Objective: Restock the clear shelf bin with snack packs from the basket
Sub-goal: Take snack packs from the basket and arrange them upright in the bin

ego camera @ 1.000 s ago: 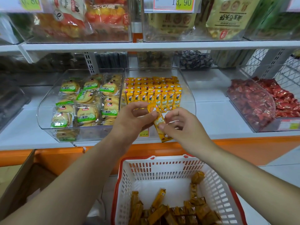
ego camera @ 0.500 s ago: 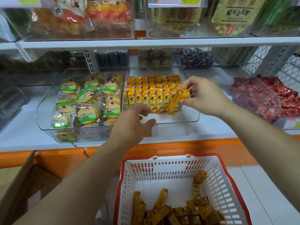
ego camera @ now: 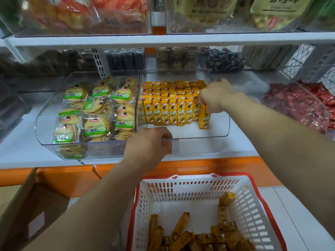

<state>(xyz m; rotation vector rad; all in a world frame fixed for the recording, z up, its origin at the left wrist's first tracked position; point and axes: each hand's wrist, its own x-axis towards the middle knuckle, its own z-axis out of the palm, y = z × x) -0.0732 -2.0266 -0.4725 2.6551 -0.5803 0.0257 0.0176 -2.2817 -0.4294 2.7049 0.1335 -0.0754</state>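
Observation:
The clear shelf bin on the middle shelf holds rows of upright yellow snack packs. My right hand reaches into the bin and pinches one yellow snack pack, which stands upright at the right end of the front row. At the bin's front lip, my left hand has its fingers curled over the edge. Below, the white basket with a red rim holds several loose orange-yellow snack packs.
Beside it on the left, a second clear bin holds green-labelled biscuit packs. A bin of red-wrapped snacks sits to the right. An upper shelf overhangs the bins. A cardboard box stands at lower left.
My right hand carried the yellow pack from in front of the shelf into the bin and lowered it at the row's right end. My left hand let go of it and settled on the bin's lip.

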